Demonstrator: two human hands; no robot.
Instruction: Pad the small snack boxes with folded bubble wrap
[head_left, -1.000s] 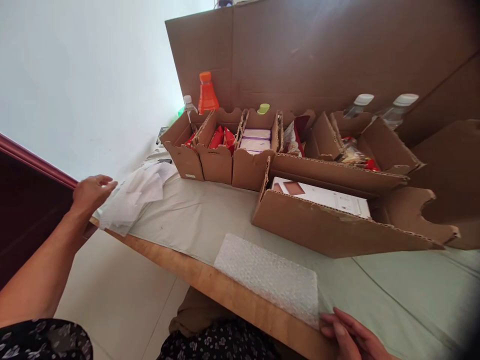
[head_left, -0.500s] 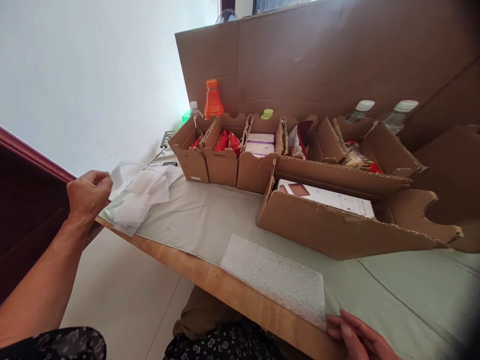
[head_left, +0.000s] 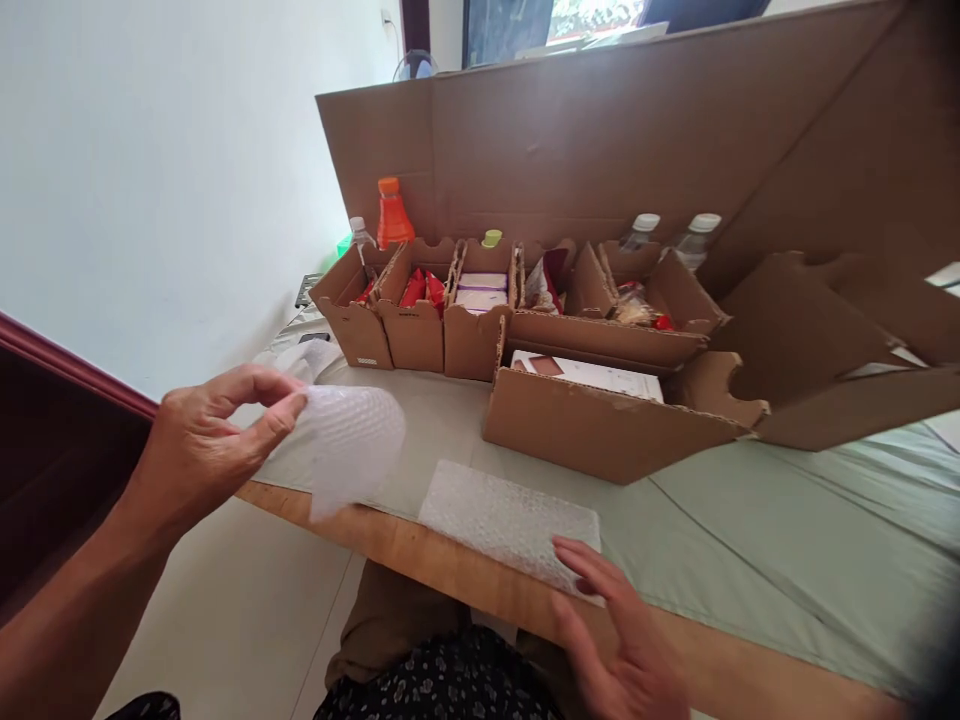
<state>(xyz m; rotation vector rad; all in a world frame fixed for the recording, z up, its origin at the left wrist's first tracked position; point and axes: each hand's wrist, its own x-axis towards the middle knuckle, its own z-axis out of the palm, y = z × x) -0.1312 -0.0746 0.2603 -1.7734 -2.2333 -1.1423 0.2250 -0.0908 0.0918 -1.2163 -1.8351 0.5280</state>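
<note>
Pinched between the thumb and fingers of my left hand [head_left: 225, 425] is a translucent sheet of bubble wrap [head_left: 356, 430], which hangs over the left front of the table and blurs a little. A flat, rectangular bubble wrap piece [head_left: 502, 520] lies along the table's front edge. Over its right end is my right hand [head_left: 619, 620], fingers apart and holding nothing; whether the fingertips touch the wrap I cannot tell. Behind the hands, a long cardboard bin [head_left: 600, 425] holds a white box [head_left: 585, 375] with a brown picture on it.
Several cardboard bins [head_left: 416, 340] stand in a row behind, with red packets [head_left: 424, 290] and white packs [head_left: 482, 292] inside. An orange bottle [head_left: 391, 215] and clear bottles [head_left: 697, 240] rise behind them. A tall cardboard panel [head_left: 525, 150] backs the table. More white wrap [head_left: 322, 355] lies at left.
My left hand has come right from the pile, now with a bubble wrap sheet in it. My right hand has moved left and up over the flat piece. The view has shifted.
</note>
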